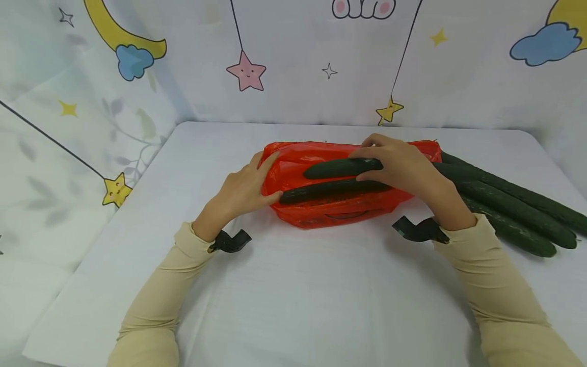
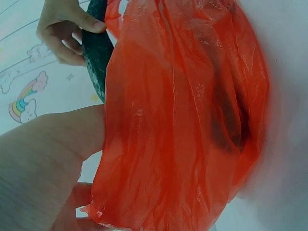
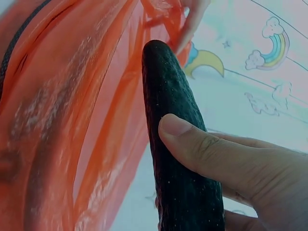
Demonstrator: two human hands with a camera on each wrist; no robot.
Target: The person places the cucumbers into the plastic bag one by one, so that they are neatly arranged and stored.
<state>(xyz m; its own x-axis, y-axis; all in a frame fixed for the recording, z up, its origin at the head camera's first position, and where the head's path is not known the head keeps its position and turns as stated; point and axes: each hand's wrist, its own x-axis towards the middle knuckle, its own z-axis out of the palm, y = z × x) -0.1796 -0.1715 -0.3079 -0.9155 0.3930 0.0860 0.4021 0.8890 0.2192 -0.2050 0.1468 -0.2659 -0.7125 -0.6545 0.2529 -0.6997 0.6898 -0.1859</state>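
A red plastic bag [image 1: 316, 216] lies on its side on the table, its opening spread toward me. My left hand [image 1: 245, 186] grips the bag's left end, thumb at the near rim and fingers at the far rim. My right hand [image 1: 394, 160] holds a dark green cucumber [image 1: 341, 168] over the opening; in the right wrist view the thumb presses along this cucumber [image 3: 178, 144], whose rounded tip points at the bag. A second cucumber [image 1: 327, 190] lies along the opening, just nearer to me. Dark shapes show through the bag's film [image 2: 226, 106] in the left wrist view.
Several more cucumbers [image 1: 518, 204] lie side by side on the right of the white table [image 1: 298, 290], partly behind my right forearm. A white cloth backdrop [image 1: 293, 102] with printed stars and clouds hangs behind the table's far edge.
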